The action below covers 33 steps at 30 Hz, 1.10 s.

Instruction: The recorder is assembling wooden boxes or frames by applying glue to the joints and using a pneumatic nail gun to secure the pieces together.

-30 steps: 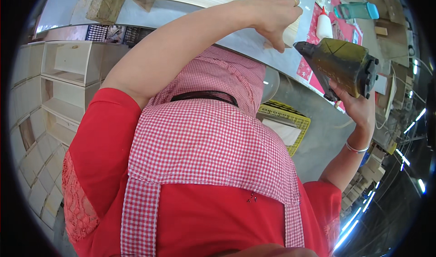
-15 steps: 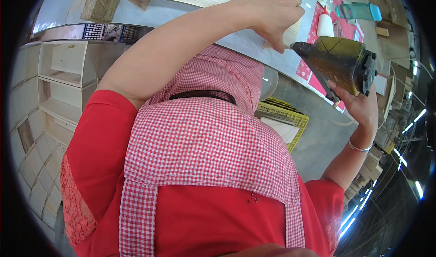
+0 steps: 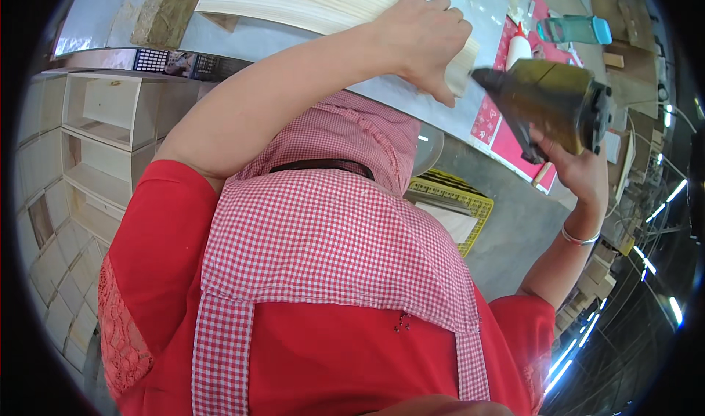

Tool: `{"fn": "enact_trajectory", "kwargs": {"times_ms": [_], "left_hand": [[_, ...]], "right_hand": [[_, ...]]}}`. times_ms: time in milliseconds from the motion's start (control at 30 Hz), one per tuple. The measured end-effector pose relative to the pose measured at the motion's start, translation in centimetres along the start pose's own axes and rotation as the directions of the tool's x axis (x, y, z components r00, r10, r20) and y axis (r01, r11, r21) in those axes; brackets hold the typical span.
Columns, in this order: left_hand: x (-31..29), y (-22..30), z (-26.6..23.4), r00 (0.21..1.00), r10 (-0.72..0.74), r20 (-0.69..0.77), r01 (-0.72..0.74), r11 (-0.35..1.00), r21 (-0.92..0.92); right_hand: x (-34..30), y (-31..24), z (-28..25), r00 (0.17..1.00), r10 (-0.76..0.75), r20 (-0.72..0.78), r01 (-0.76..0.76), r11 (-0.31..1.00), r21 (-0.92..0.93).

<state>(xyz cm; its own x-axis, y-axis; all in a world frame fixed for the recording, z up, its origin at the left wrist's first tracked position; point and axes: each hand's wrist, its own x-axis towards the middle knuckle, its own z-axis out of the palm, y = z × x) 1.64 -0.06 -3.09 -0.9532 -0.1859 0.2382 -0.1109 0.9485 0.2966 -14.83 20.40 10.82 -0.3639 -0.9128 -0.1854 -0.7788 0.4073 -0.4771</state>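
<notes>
A long pale wooden board [image 3: 308,3] lies over the grey worktable [image 3: 367,85]. My left hand [image 3: 429,45] is closed over its right end, fingers across the top and thumb down at the near edge. In my right hand [image 3: 576,168] is a yellow-and-black air nail gun [image 3: 547,96], gripped by its handle and slightly blurred. Its dark nose points left, close to the board's end; whether the two touch I cannot tell.
Right of the board, a white glue bottle [image 3: 518,52] with a red tip and a teal bottle [image 3: 576,30] rest on pink patterned sheeting [image 3: 507,140]. A rough wood block [image 3: 170,8] lies far left. Below are a yellow crate [image 3: 470,225] and stacked wooden boxes [image 3: 99,107].
My left hand has shifted slightly left with the board's end, away from the nail gun's nose. The gun is now blurred. The whole view has also moved a little.
</notes>
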Motion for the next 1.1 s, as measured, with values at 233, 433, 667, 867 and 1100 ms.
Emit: {"fn": "enact_trajectory", "kwargs": {"times_ms": [233,433,667,867,1100], "left_hand": [[-0.1,0.0,-0.2,0.998,-0.025,0.061,0.028,0.999,-0.043],[-0.1,0.0,-0.5,0.997,-0.023,0.072,0.027,0.999,-0.044],[0.2,-0.2,-0.8,0.995,-0.002,0.095,0.008,0.998,-0.063],[-0.8,-2.0,-0.9,0.998,0.042,-0.048,-0.045,0.997,-0.063],[-3.5,-2.7,-5.6,0.982,-0.013,0.190,0.055,0.974,-0.219]], "right_hand": [[3.1,0.4,-0.5,0.999,0.052,0.006,-0.052,0.998,0.031],[3.9,0.6,-0.4,0.999,-0.050,-0.004,0.050,0.999,-0.013],[4.5,1.0,-0.4,0.997,0.078,-0.006,-0.077,0.997,0.031],[2.4,3.7,0.2,0.989,0.085,-0.121,-0.060,0.979,0.196],[-3.7,16.9,4.0,0.886,0.150,-0.439,-0.239,0.959,-0.155]]}}
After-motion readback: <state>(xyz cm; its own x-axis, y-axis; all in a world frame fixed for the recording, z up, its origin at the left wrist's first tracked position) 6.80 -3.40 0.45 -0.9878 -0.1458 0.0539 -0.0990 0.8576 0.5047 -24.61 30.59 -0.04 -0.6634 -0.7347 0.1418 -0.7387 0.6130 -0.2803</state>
